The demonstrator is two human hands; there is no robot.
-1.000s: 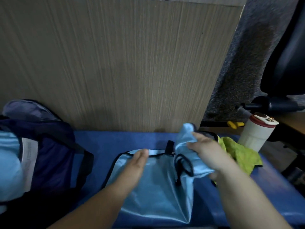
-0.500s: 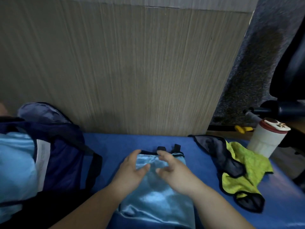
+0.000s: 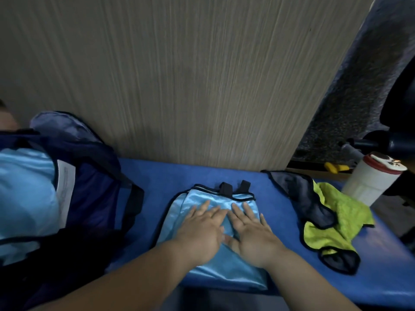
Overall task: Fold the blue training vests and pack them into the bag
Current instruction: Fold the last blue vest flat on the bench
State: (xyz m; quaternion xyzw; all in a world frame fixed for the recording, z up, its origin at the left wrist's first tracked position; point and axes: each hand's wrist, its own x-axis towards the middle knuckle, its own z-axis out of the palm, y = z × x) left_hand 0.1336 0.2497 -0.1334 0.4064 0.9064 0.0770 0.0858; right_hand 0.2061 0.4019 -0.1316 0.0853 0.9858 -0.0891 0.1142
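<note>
You had a wood-grain panel (image 3: pixel 179 75) standing along the far edge of the blue tabletop (image 3: pixel 202 173) in front of you. To your right, a crumpled yellow-green cloth (image 3: pixel 341 212) with dark trim lay on that top. A white tumbler (image 3: pixel 368 182) with a red lid stood just beside it, and a black chair (image 3: pixel 399 108) was farther right.

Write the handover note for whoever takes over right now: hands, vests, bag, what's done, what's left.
Left hand: flat, fingers straight, pressing on the folded blue vest.
Right hand: the same, beside the left, on that vest.
The vest lies on the blue table; the bag stands open at the left.
Done: this vest is folded narrow; light blue fabric already shows in the bag.
Left: move this vest into the bag. The yellow-green and dark cloth at the right is not blue, so probably leave it.
</note>
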